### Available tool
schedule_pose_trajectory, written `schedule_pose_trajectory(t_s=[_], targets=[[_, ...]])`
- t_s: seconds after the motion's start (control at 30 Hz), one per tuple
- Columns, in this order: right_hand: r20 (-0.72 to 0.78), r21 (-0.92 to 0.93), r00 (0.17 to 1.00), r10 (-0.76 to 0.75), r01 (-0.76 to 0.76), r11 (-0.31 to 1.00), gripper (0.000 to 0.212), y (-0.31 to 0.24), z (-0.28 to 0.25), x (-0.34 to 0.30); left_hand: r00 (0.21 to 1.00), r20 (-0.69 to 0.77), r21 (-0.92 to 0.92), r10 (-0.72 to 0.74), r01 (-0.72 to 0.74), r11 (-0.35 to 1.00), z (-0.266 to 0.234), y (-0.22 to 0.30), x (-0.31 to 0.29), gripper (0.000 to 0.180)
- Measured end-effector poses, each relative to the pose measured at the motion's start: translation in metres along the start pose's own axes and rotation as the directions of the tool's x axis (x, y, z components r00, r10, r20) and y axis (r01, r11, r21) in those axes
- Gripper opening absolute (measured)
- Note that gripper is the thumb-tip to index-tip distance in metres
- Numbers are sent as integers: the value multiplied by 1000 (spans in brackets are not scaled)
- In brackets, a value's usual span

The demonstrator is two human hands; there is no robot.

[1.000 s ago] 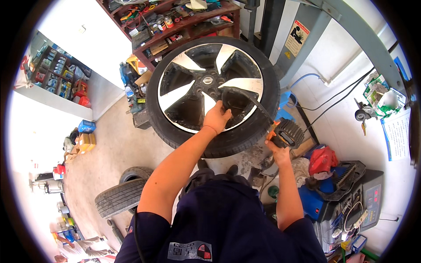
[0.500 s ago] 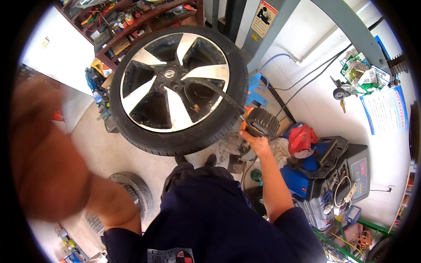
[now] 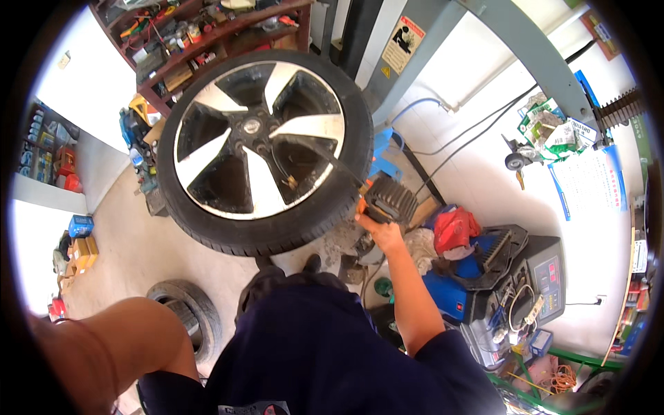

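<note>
A five-spoke alloy wheel (image 3: 253, 130) lies face up across the upper middle of the frame, with a black tyre (image 3: 277, 235) fitted around it. Together they look heavy and stiff, the grimy metal probably slicker than the rubber; opposite sides of the tread seem the sound places to take hold. The spokes are silver-white with dark scuffs, against blackened recesses.

Right of centre, at the tyre's lower right, is a handheld inflator (image 3: 391, 199), apparently rigid and moderately weighty, best held by its orange part; the rest is black and ribbed. The right hand (image 3: 379, 231) has its grip closed around that part. The left hand (image 3: 62, 366) is cut off at the lower left edge; I cannot tell its grip.

A black hose (image 3: 339, 164), probably flexible, crosses the rim. Among the spokes sits a small brass-coloured fitting (image 3: 292, 183), likely hard, suited to fingertips.
</note>
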State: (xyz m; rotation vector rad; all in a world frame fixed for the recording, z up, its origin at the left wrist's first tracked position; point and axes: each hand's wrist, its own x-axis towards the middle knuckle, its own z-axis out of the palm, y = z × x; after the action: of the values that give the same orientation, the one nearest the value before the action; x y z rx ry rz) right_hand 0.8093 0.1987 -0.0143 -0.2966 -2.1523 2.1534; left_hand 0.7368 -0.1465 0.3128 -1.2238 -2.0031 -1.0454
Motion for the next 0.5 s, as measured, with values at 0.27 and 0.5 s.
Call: schedule_pose_trajectory(t_s=[0.27,0.5], targets=[[-41,51,998,56,-54,997,24,-15,7,-5,1000,-2,3,5,-5,1000,1,2,1,27],[19,9,1000,8,-8,1000,22,-15,10,-1,1000,-19,16,-16,16,1000,-11,-1,-3,26]])
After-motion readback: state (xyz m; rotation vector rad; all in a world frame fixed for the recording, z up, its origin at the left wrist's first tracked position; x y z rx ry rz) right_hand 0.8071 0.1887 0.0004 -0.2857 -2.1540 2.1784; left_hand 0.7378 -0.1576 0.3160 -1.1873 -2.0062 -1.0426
